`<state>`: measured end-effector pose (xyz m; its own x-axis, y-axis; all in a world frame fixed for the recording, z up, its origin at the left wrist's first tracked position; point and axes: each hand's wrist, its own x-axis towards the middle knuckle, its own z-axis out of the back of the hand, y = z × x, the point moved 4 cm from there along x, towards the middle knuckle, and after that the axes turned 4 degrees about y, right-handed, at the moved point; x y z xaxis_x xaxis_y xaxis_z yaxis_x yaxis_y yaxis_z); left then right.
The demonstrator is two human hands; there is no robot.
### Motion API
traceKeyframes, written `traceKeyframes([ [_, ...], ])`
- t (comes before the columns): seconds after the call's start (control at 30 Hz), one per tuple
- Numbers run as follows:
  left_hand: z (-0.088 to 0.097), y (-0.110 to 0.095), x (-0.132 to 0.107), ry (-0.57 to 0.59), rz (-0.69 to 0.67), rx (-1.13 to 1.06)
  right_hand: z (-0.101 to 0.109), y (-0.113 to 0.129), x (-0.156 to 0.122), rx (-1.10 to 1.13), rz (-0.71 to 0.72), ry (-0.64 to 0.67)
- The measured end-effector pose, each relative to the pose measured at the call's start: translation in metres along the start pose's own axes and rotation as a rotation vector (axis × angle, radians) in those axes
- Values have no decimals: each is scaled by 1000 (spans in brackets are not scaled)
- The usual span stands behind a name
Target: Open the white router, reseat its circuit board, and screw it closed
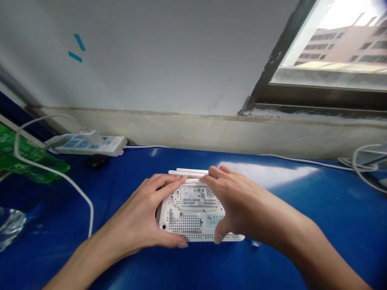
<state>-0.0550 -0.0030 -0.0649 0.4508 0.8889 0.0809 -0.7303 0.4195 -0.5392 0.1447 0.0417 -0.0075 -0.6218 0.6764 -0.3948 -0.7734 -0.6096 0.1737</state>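
A white router [187, 223] lies underside up on the blue table, its label and rows of vent holes facing me. Two white antennas [189, 173] run along its far edge. My left hand [151, 209] wraps the router's left side, thumb on the near edge and fingertips at the far edge by the antennas. My right hand [232, 193] grips it from the right, thumb at the near edge and fingers curled at the far edge. The right hand covers the router's right part and the antennas' right ends.
Against the wall at left sits a white power strip [117, 147] with a plug in it. A black mouse-like object [96, 161], a green bottle [36, 161] and a white cable [77, 187] lie nearby. Clear crinkled plastic [12, 225] is at far left; coiled cable [356, 163] at right.
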Motion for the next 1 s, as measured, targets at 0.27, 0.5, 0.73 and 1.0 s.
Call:
traceKeyframes([
  [0.27, -2, 4, 0, 48, 23, -126, -4, -3, -1, 39, 15, -48],
  [0.5, 6, 15, 0, -268, 322, -314, 0, -11, -7, 60, -130, -40],
  [0.73, -2, 2, 2, -195, 377, -684, -9, -16, -11, 134, -99, -56],
  [1.0, 4, -6, -3, -231, 533, -1210, -18, -8, -23, 161, -153, -309],
])
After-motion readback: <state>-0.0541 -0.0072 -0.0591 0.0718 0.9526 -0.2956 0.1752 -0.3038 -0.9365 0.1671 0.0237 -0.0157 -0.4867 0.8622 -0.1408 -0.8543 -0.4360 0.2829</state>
